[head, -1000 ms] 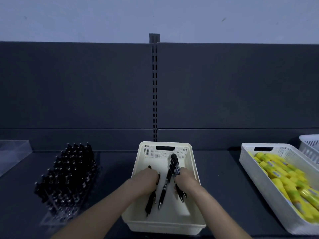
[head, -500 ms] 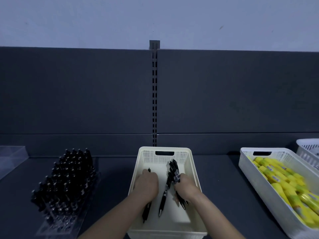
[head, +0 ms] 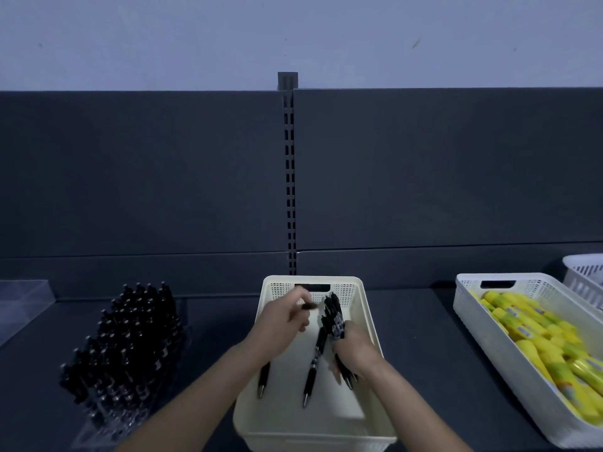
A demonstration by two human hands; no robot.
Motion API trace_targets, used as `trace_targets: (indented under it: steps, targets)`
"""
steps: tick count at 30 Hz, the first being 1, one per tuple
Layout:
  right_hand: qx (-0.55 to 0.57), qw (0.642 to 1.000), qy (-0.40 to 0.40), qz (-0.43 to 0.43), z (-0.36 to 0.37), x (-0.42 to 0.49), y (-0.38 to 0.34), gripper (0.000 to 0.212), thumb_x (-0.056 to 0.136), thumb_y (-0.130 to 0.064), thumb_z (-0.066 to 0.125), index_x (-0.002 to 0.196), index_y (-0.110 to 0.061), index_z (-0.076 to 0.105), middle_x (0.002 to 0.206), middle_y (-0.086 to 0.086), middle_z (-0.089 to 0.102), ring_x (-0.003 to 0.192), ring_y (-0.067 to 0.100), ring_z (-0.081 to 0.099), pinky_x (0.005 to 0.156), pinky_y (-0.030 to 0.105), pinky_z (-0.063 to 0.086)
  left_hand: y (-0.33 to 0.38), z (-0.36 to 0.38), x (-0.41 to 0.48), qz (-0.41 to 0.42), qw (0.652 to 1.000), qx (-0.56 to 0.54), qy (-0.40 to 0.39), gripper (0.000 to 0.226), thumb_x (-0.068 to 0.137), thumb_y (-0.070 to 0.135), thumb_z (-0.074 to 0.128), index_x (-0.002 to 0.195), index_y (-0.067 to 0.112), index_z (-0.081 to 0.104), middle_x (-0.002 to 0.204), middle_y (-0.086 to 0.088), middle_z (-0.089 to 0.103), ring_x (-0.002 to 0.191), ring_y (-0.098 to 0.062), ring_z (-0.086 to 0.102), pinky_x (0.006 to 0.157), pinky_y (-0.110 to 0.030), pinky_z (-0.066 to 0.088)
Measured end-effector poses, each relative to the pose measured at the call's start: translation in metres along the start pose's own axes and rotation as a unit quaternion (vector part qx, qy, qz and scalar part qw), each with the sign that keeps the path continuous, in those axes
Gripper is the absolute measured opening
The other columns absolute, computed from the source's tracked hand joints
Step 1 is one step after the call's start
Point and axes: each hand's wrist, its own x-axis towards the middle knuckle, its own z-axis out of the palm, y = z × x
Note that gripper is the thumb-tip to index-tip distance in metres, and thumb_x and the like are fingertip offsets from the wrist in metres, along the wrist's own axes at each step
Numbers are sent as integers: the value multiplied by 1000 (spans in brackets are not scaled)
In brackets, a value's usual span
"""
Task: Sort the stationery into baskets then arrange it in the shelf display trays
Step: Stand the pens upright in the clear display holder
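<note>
A cream basket (head: pixel 365 308) sits on the dark shelf in front of me, with black pens in it. My right hand (head: pixel 354 349) grips a bundle of black pens (head: pixel 334 316), their clicker ends pointing away from me. My left hand (head: pixel 282 324) is raised over the basket's left half and pinches one black pen (head: pixel 308 307) at its far end. One loose pen (head: pixel 311 375) lies on the basket floor between my hands, and another pen (head: pixel 262 380) shows below my left wrist. At the left a clear display tray (head: pixel 130 415) holds several upright black pens.
A white basket (head: pixel 470 308) full of yellow highlighters stands at the right, with another white basket (head: pixel 584 272) behind it. A clear empty tray (head: pixel 23 298) sits at the far left. The dark shelf back panel rises right behind the baskets.
My left hand has lifted off the basket floor with one pen in its fingers. The right hand keeps its bundle and stays about where it was.
</note>
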Motion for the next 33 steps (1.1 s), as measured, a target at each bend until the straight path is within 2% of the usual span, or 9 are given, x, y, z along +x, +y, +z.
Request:
trace_targets:
  steps: [3,6,9,13,15,20,22,28,33]
  targets:
    - [-1,1000,0,1,1,0,0,21,78,8,30,90,-4,42,61,15,54,51,28,56,53,36,47,-14,5,-6,8,976,196,-96,22,92,8,45,90,28,53,95,-9,64,82,-24,59,73,-31,47]
    - [-7,1000,-5,2,0,-1,-2,19,80,8,29,87,-6,40,69,14,53,52,28,56,51,34,47,-17,15,-10,-36,932,309,-185,38,90,2,37,117,19,57,120,-10,55,104,-25,55,85,-29,42]
    - [-24,1000,-9,7,-1,-3,-1,16,83,5,30,87,-7,40,73,12,51,47,23,55,44,27,44,-14,18,-10,-60,922,331,-192,49,89,-3,35,129,18,53,136,-9,49,122,-25,49,97,-30,41]
    - [-23,1000,-7,11,0,-3,-1,18,81,7,28,79,-9,37,79,18,53,46,24,55,42,28,44,-11,27,-9,-118,900,392,-148,41,90,3,36,129,11,48,133,-20,38,117,-35,47,96,-37,42]
    - [-27,1000,-9,13,1,-4,-3,20,82,8,26,78,-10,36,87,20,53,44,24,53,36,26,42,-5,35,-9,-154,895,395,-138,32,93,15,41,123,5,45,132,-23,36,115,-38,46,94,-39,42]
    - [-67,997,-28,24,0,-11,-7,17,85,6,27,84,-10,33,85,18,52,42,21,50,31,26,38,0,45,-4,-130,942,298,-86,37,90,36,49,113,7,47,120,-14,46,111,-31,48,86,-36,40]
    - [-101,994,-43,31,0,-15,-8,13,88,3,30,94,-7,32,90,17,50,44,20,50,31,24,37,-1,45,-6,-151,941,291,-79,46,85,42,54,115,8,44,120,-11,44,113,-30,45,84,-34,39]
    - [-182,982,-51,16,3,-16,-8,15,87,2,34,99,-7,31,93,13,46,49,19,45,41,27,41,-4,42,-5,-183,929,297,-122,33,87,19,53,115,4,47,123,-14,52,111,-29,54,84,-33,45]
    - [-136,990,-19,22,3,-10,-7,17,83,3,41,98,-5,38,88,16,54,48,22,51,39,28,40,1,42,-6,-164,942,244,-160,33,79,25,68,106,10,57,117,-11,61,108,-26,58,79,-28,45]
